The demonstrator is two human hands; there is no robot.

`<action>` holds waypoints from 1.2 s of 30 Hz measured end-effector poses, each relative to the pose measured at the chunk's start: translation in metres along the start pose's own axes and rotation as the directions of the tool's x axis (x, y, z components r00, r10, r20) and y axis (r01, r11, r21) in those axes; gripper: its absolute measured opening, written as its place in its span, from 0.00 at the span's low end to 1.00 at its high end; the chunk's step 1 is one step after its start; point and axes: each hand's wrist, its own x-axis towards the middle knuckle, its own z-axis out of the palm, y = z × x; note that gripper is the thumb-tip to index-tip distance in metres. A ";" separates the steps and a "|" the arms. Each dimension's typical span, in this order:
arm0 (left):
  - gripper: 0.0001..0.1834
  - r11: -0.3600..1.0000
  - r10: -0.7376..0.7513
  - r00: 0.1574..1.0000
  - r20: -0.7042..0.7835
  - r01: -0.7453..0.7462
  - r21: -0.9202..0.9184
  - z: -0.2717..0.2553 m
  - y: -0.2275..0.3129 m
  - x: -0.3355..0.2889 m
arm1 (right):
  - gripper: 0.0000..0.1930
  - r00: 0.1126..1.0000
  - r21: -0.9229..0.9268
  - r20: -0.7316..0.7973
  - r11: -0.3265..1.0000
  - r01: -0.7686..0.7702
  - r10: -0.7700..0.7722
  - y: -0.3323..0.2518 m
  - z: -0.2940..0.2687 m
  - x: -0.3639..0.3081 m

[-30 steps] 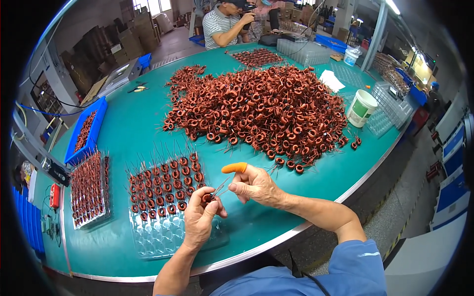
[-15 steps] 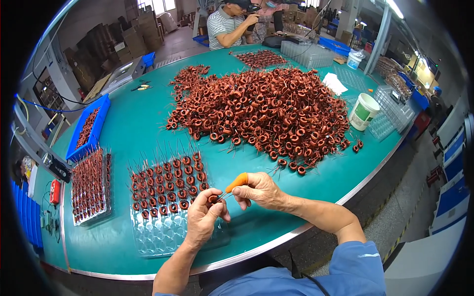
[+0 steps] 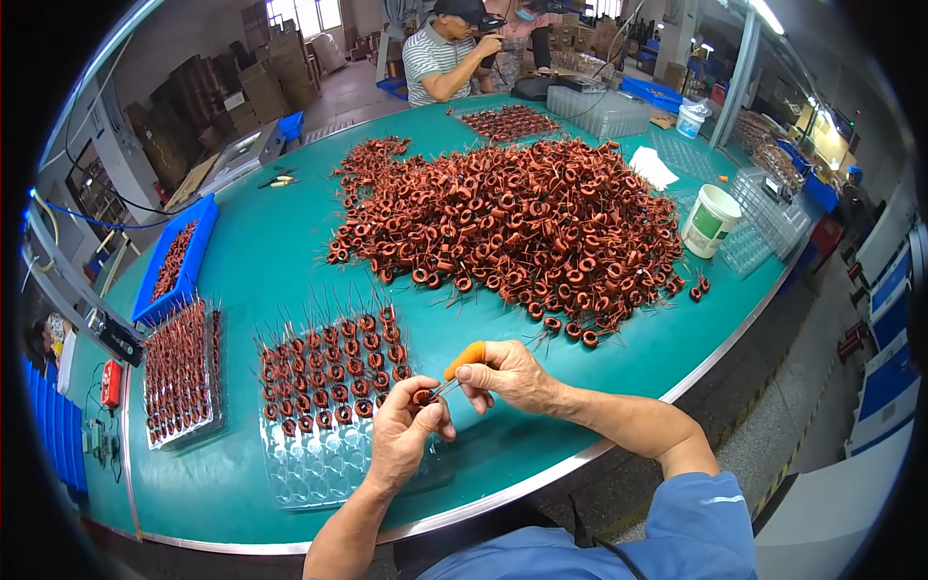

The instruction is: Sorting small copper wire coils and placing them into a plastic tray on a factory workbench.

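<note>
1. Nearest, the left hand (image 3: 401, 435) was above the green table (image 3: 261, 251), its thumb and fingers pinched around one coil (image 3: 422, 397).
2. The right hand (image 3: 517, 377) was just beside it; its thumb and forefinger, which wore an orange cover (image 3: 466, 360), were brought together on the wire leads (image 3: 446, 388) of this coil.
3. Left of the left hand lay a clear tray (image 3: 314, 474), its far rows filled with coils, its near rows bare. The left hand stood in front of its right edge and hid part of it.
4. Further left was a full tray (image 3: 184, 375), and behind it a blue bin (image 3: 200, 259) with more coils.
5. Beyond the hands, a big pile (image 3: 522, 222) of coils occupied the middle of the table, with a bucket (image 3: 712, 222) near its right side and white paper (image 3: 652, 167) behind the bucket.
6. At the far left lay pliers (image 3: 278, 181).
7. Farthest, behind another tray of coils (image 3: 507, 123), a co-worker (image 3: 440, 63) was at the table's edge.
</note>
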 end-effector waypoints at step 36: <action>0.17 0.910 0.117 0.992 0.038 -0.122 0.395 -0.004 -0.003 -0.006 | 0.11 0.988 0.073 0.063 0.987 -0.143 0.138 -0.006 -0.004 0.004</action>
